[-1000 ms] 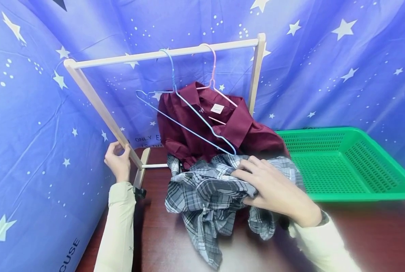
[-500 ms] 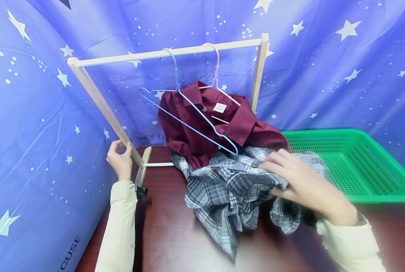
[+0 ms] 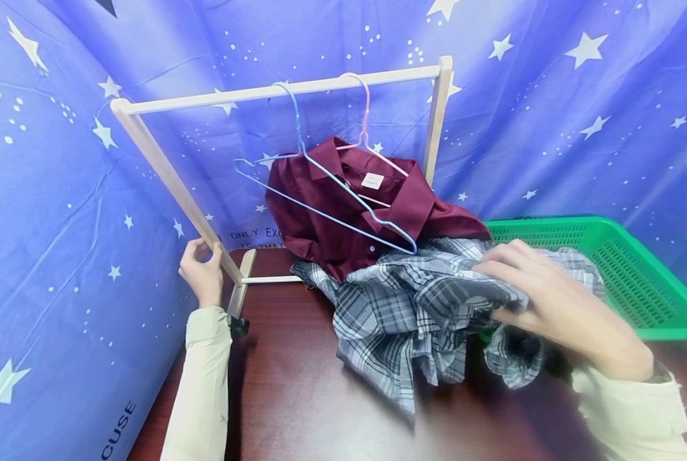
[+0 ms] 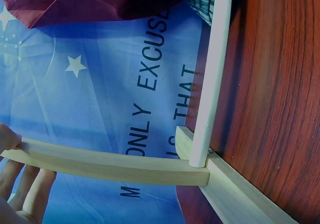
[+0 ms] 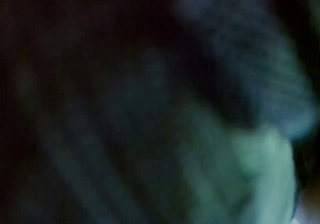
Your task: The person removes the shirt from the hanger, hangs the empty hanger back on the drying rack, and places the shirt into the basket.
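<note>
My left hand (image 3: 203, 272) pinches the left upright of a small wooden clothes rack (image 3: 173, 179); the left wrist view shows thumb and fingers on either side of that wooden post (image 4: 110, 166). My right hand (image 3: 550, 294) grips a bunched grey plaid shirt (image 3: 378, 314), whose loose folds hang over the table and in front of the green basket. A maroon shirt (image 3: 314, 218) hangs from the rail on a pink hanger (image 3: 367, 109). Before it hangs a bare blue hanger (image 3: 298, 121), its lower right corner close to the plaid cloth. The right wrist view is dark and blurred.
A green plastic basket (image 3: 648, 282) stands at the right on the dark red-brown table (image 3: 285, 384). The rack's white lower bar (image 3: 271, 280) runs just above the tabletop. Blue star-printed curtain (image 3: 522, 115) closes off the back and left.
My right hand has moved to the right, dragging the plaid shirt across toward the basket. The blue hanger's lower right corner has shifted slightly. My left hand stays on the rack post.
</note>
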Available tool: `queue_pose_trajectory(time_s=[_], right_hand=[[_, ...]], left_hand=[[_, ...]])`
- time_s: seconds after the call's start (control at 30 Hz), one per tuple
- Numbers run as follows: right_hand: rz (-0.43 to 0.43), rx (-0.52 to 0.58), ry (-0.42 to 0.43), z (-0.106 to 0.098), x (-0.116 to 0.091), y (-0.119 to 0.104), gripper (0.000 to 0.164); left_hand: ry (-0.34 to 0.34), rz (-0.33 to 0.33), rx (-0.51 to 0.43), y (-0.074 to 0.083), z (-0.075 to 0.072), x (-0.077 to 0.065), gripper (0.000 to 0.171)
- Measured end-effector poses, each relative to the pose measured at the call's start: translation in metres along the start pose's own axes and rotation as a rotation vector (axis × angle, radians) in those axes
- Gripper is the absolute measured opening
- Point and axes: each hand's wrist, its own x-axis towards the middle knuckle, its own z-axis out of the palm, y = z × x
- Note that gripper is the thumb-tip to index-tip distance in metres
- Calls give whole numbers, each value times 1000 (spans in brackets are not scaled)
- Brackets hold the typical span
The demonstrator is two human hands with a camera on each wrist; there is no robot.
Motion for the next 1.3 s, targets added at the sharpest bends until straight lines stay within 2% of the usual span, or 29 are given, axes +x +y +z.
queue_pose_trajectory(time_s=[0.3, 0.57, 0.9, 1.07, 1.3], right_hand=[[7, -1, 29, -12, -7, 1, 56], [28, 10, 92, -25, -17, 9, 67], [121, 30, 85, -45, -31, 18, 77], [117, 56, 149, -52, -39, 27, 75], [186, 50, 207, -58, -48, 45, 80]], left_hand=[[-7, 3, 11, 0, 1, 0, 19], [-4, -7, 25, 1, 1, -1, 20], [3, 5, 9, 0, 2, -2, 20], [5, 8, 4, 1, 1, -2, 20], [8, 3, 18, 3, 0, -2, 19]])
